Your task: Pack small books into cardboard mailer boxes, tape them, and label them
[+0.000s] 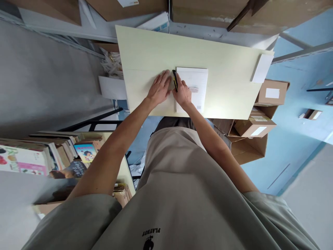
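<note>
A pale yellow-green table (229, 69) stands in front of me. A white flat packet or envelope (195, 83) lies on it near the front edge. My left hand (159, 87) rests flat on the table just left of the packet, fingers stretched out. My right hand (183, 93) is closed around a black and yellow utility knife (175, 80), held at the packet's left edge. The two hands nearly touch.
A white slip (262, 68) lies at the table's right corner. Cardboard boxes (256, 126) are stacked on the blue floor to the right. Books (52, 156) fill a shelf at lower left. Shelving with boxes runs behind the table.
</note>
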The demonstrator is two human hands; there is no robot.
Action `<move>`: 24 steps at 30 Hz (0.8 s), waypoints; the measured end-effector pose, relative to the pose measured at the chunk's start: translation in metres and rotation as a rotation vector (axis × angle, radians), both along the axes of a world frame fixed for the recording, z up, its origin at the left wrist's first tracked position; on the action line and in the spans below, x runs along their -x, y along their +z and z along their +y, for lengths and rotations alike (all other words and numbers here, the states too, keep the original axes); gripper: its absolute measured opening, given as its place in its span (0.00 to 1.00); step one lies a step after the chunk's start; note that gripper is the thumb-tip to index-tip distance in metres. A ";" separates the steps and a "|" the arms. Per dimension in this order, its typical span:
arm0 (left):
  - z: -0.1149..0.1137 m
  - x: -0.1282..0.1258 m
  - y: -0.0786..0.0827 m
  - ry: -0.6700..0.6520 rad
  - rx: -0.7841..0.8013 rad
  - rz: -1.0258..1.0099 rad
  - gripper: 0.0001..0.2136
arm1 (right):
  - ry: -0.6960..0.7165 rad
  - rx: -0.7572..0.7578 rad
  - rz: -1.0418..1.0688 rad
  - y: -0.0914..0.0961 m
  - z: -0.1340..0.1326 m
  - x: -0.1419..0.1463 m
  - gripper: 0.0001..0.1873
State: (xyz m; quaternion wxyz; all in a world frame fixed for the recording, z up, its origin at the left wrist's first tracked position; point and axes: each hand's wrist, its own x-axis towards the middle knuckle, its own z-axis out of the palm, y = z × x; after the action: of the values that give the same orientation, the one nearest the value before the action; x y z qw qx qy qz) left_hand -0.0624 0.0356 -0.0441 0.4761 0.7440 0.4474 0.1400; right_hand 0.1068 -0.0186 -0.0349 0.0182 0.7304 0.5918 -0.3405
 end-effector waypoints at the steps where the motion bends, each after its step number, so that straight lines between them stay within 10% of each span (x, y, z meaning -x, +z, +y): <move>1: 0.000 0.000 -0.002 0.000 -0.008 0.003 0.32 | -0.009 0.009 -0.002 0.002 0.000 0.001 0.42; 24: -0.004 0.003 -0.012 0.041 0.020 -0.049 0.32 | -0.083 0.013 0.002 0.008 -0.022 0.018 0.41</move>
State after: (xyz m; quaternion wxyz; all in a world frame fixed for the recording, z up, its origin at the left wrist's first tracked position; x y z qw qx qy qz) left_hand -0.0657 0.0319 -0.0560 0.4914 0.7263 0.4521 0.1632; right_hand 0.0888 -0.0402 -0.0269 0.0083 0.7538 0.5589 -0.3453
